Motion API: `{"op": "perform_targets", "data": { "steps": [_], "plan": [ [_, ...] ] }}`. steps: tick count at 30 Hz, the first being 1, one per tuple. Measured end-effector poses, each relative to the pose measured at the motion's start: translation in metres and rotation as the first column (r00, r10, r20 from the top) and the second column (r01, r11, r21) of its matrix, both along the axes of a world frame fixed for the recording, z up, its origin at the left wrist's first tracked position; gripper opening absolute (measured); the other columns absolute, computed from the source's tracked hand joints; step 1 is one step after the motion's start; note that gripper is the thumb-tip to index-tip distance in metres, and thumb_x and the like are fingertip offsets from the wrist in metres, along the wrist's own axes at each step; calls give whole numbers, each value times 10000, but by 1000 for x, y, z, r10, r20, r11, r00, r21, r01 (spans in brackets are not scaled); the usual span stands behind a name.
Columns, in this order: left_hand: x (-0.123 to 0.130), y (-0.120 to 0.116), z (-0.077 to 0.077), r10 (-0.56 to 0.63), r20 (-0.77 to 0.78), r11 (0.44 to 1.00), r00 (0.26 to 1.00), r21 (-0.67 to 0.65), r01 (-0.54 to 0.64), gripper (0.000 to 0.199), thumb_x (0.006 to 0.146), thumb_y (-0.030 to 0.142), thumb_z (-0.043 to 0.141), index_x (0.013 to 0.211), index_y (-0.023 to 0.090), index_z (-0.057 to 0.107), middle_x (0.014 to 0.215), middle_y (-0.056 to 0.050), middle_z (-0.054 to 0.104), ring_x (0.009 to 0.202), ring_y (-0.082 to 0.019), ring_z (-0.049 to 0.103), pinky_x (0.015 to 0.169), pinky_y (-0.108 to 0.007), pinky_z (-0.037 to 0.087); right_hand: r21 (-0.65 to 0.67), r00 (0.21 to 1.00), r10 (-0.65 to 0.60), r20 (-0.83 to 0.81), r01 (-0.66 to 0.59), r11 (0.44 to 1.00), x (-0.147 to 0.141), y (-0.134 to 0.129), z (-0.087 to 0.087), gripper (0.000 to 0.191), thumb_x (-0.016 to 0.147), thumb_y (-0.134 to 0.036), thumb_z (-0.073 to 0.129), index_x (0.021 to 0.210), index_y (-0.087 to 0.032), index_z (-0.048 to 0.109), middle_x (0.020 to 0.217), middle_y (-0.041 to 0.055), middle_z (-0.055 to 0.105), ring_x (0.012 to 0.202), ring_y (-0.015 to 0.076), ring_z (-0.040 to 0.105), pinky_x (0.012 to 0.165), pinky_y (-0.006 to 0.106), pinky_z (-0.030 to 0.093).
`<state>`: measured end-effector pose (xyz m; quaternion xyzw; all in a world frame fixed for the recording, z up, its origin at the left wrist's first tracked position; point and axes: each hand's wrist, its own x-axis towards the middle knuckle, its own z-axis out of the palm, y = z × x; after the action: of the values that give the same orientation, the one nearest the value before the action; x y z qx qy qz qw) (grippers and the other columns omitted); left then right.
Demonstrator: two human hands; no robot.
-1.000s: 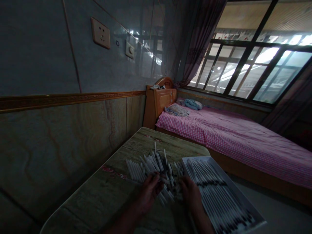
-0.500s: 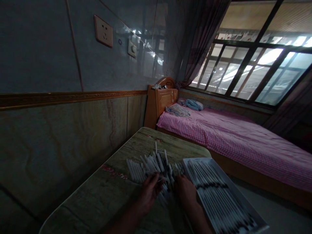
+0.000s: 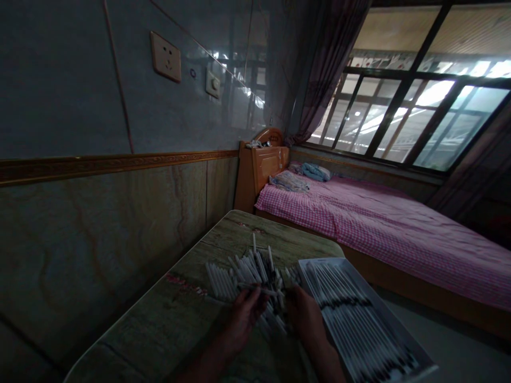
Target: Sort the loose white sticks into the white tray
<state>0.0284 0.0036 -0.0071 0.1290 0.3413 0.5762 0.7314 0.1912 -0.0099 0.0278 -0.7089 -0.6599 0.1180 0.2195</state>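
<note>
Between finger and thumb of my left hand [image 3: 246, 314] is a thin white stick [image 3: 261, 290], held nearly level and pointing right. Its right end reaches toward my right hand [image 3: 304, 315], whose fingers are closed near that end; whether they grip it is too dark to tell. Behind and under both hands, a loose pile of white sticks [image 3: 251, 268] with some dark parts lies on the table. A white tray [image 3: 403, 324] at the right holds rows of similar sticks with dark ends.
The stone-patterned table [image 3: 159, 330] has a rounded edge along the wall. Beyond it stands a bed [image 3: 359, 218] with a pink checked cover and a wooden headboard [image 3: 265, 162]. A window is at the upper right.
The white stick in my left hand now lies level across toward my right hand and shows more clearly. Both hands have stayed almost in place; the view has shifted slightly.
</note>
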Motion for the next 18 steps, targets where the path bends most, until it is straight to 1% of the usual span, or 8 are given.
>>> {"op": "perform_targets", "data": {
  "steps": [1, 3, 4, 6, 8, 11, 14, 18],
  "plan": [
    [0, -1, 0, -9, -5, 1000, 1000, 10, 10, 183, 699, 160, 796, 834, 146, 674, 774, -22, 742, 690, -141, 718, 587, -192, 561, 55, 990, 18, -142, -10, 998, 1, -4, -3, 165, 827, -203, 487, 830, -181, 650, 782, 52, 708, 742, 189, 665, 633, 239, 432],
    [1, -2, 0, -24, -16, 999, 1000, 24, 25, 207, 683, 192, 811, 833, 151, 674, 775, -24, 744, 699, -146, 718, 598, -200, 560, 130, 919, 39, -393, 14, 991, 0, -11, -8, 172, 793, -271, 516, 821, -180, 659, 750, 44, 700, 708, 193, 651, 625, 249, 454],
    [1, -3, 1, -31, -19, 999, 999, 28, 32, 224, 674, 207, 818, 836, 154, 674, 776, -24, 745, 702, -148, 718, 604, -204, 560, 147, 873, 39, -487, 38, 988, -2, -14, -10, 192, 775, -301, 533, 830, -174, 665, 749, 47, 699, 701, 197, 645, 617, 256, 463],
    [2, -4, 2, -41, -24, 999, 999, 27, 41, 253, 654, 227, 832, 840, 159, 673, 774, -25, 747, 698, -149, 716, 613, -211, 559, 155, 790, 24, -612, 90, 984, -7, -18, -13, 236, 745, -344, 565, 848, -162, 674, 751, 53, 698, 691, 200, 637, 597, 262, 471],
    [2, -4, 3, -39, -28, 999, 999, 26, 40, 269, 639, 235, 841, 836, 161, 673, 768, -23, 745, 691, -146, 713, 617, -211, 557, 145, 732, 5, -681, 128, 981, -11, -20, -14, 251, 730, -365, 588, 854, -163, 671, 741, 43, 693, 671, 192, 629, 582, 258, 471],
    [2, -4, 3, -36, -32, 999, 999, 35, 37, 273, 632, 238, 845, 828, 158, 674, 760, -22, 743, 691, -143, 710, 621, -209, 555, 136, 684, -3, -729, 149, 979, -17, -21, -12, 232, 722, -367, 604, 834, -172, 660, 700, 22, 675, 623, 174, 612, 552, 245, 461],
    [2, -3, 1, -37, -33, 998, 999, 40, 38, 270, 638, 234, 841, 834, 157, 672, 757, -23, 744, 695, -147, 713, 611, -207, 551, 140, 674, 8, -739, 142, 980, -21, -21, -10, 223, 712, -371, 616, 800, -171, 660, 686, 22, 669, 617, 171, 603, 550, 244, 465],
    [2, -3, 1, -27, -42, 999, 999, 34, 28, 278, 630, 229, 845, 833, 156, 670, 768, -24, 745, 707, -154, 717, 612, -208, 549, 142, 690, 14, -723, 129, 981, -20, -22, -14, 254, 725, -396, 610, 809, -166, 677, 735, 47, 694, 671, 188, 628, 590, 254, 487]
  ]
}}
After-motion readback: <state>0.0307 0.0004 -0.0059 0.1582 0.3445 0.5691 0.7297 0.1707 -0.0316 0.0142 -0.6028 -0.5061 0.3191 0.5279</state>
